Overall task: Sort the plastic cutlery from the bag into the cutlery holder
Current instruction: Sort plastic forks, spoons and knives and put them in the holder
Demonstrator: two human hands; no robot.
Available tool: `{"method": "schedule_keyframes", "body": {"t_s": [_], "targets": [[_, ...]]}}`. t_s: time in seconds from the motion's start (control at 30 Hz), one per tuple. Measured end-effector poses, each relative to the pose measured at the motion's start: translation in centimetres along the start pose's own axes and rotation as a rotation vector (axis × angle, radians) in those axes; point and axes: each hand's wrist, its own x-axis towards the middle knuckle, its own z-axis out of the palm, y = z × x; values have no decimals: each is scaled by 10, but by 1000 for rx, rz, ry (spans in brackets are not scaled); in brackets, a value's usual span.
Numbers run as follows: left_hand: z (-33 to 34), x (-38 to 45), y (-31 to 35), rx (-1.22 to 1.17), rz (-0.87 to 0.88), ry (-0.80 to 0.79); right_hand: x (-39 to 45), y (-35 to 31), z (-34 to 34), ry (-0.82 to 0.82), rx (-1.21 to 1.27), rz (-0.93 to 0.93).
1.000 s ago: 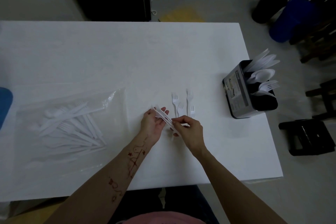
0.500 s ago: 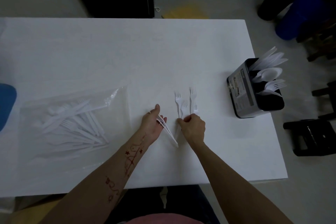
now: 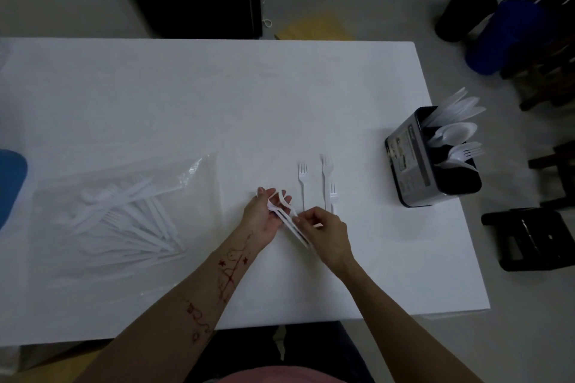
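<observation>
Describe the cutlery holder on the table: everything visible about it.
The cutlery holder is a dark, box-shaped caddy with a grey printed label on its near side wall; the print is too small to read. It stands on the white table close to the right edge, apart from both hands. Its open top looks divided into compartments. White plastic knives stick out of the far one, spoons out of the middle, and forks out of the near one, all leaning to the right.

Cutlery holder label: illegible
</observation>
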Motion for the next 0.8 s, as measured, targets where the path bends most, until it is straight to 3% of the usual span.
{"method": "schedule_keyframes", "body": {"t_s": [0.3, 0.47, 0.67, 0.8], "targets": [[5, 5, 1, -8, 39, 24, 0, -1, 0, -80, 148, -19], [6, -3, -5, 174, -5, -68, 3, -2, -1, -39, 173, 13], [1, 3, -2, 193, 45, -32, 20, 0, -5, 177, 88, 62], [-2, 1, 0, 177, 59, -61, 38, -2, 5, 217, -233, 77]]}}
